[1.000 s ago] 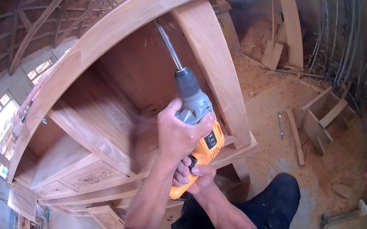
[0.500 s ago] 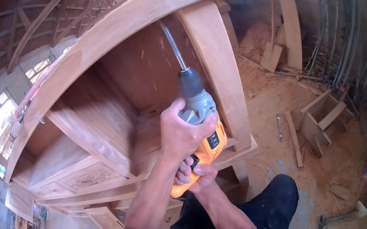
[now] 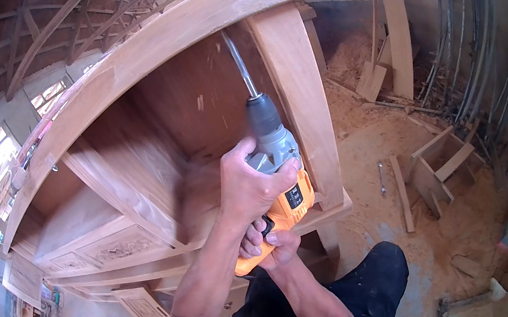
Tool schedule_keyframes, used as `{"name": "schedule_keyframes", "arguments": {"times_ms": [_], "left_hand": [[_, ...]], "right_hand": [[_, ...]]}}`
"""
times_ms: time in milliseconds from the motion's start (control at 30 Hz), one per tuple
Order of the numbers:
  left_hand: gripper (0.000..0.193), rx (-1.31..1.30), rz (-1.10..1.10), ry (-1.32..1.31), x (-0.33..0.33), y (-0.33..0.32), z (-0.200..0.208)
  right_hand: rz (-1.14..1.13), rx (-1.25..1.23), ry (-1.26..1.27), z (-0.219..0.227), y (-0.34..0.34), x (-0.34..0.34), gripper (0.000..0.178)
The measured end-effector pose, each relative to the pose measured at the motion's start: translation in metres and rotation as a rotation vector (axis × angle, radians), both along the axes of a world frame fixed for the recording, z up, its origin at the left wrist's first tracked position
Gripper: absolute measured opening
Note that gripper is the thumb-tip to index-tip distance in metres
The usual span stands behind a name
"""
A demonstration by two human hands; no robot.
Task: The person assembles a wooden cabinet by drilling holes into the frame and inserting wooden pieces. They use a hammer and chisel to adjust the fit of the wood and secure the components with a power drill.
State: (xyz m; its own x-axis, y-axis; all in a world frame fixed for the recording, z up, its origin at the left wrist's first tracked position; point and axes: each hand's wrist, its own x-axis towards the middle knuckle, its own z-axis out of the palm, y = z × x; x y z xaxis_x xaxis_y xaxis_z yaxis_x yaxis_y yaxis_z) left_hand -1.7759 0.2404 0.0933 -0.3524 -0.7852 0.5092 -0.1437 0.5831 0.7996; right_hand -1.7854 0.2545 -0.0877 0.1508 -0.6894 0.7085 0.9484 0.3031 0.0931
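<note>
A yellow and grey cordless drill (image 3: 288, 215) points up and away to the left. Its long steel bit (image 3: 241, 68) meets the inner edge of the curved-looking wooden top rail (image 3: 176, 22) of a large cabinet; the very tip is hard to make out there. My left hand (image 3: 254, 175) wraps around the grey front body of the drill, just behind the black chuck. Lower down, my right hand (image 3: 272, 247) grips the handle, fingers around it near the trigger. Small wood chips hang in the air beside the bit, before the brown cabinet interior (image 3: 177, 94).
Carved drawer fronts (image 3: 105, 251) line the cabinet's lower left. Sawdust covers the floor at right, with a wrench-like metal tool (image 3: 382, 178), a loose wood strip (image 3: 402, 195), a small wooden frame (image 3: 436, 167) and a hammer (image 3: 470, 302). My bent knee (image 3: 376, 275) is beside the cabinet.
The view has shifted slightly, so the floor and windows appear a little further left. Both hands keep their grip on the drill, and the flying chips have changed position.
</note>
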Motion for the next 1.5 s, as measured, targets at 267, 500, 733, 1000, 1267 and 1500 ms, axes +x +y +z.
{"name": "schedule_keyframes", "arguments": {"times_ms": [267, 500, 733, 1000, 1267, 1500], "left_hand": [[0.032, -0.097, 0.011, 0.003, 0.0, -0.01, -0.005], [0.031, -0.026, 0.043, -0.031, 0.0, 0.004, 0.007], [0.031, -0.094, 0.033, -0.042, 0.001, -0.002, 0.005], [0.032, -0.064, 0.033, -0.047, 0.001, -0.006, 0.007], [0.032, -0.072, 0.008, -0.01, -0.003, -0.008, 0.006], [0.032, -0.058, 0.027, -0.081, 0.002, -0.006, 0.013]], "right_hand": [[0.012, 0.012, 0.008, -0.001, -0.005, 0.0, 0.027], [0.007, 0.016, 0.017, 0.002, 0.001, 0.0, 0.027], [0.016, 0.0, 0.007, -0.003, -0.009, 0.003, 0.028], [-0.001, 0.009, 0.024, 0.006, -0.007, -0.002, 0.027], [-0.031, 0.005, 0.035, 0.002, -0.012, -0.008, 0.027], [-0.016, 0.036, -0.001, 0.004, -0.013, 0.0, 0.034]]}}
